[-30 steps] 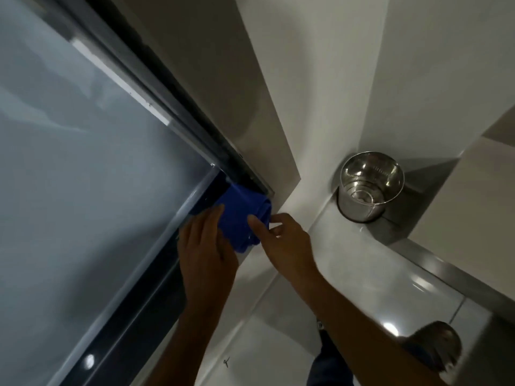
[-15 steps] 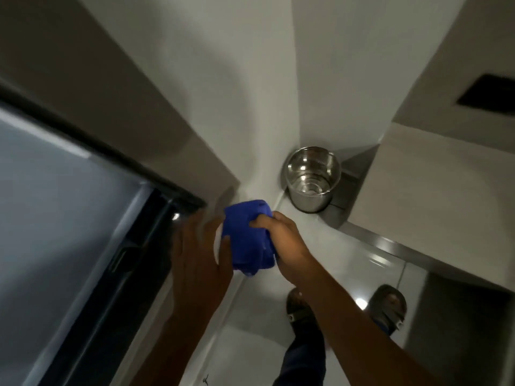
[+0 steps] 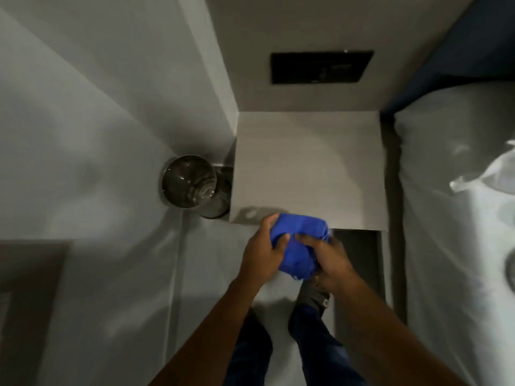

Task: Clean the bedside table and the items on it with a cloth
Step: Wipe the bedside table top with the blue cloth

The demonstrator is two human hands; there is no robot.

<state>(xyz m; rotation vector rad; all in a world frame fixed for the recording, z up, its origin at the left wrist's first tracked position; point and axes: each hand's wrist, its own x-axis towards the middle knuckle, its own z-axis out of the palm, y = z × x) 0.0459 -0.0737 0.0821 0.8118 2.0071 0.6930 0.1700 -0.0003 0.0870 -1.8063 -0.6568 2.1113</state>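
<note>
Bare table [image 3: 306,168] now fills the view, glass door gone. Both hands, left [image 3: 260,253] and right [image 3: 327,259], clutch the cloth [image 3: 298,240] at its front edge, seemingly bunching it to wipe.

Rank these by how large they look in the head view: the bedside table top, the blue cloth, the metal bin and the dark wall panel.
1. Bedside table top.
2. Dark wall panel.
3 and 4. Blue cloth and metal bin: they look alike, and the cloth is nearer the camera and partly hidden by both hands.
</note>
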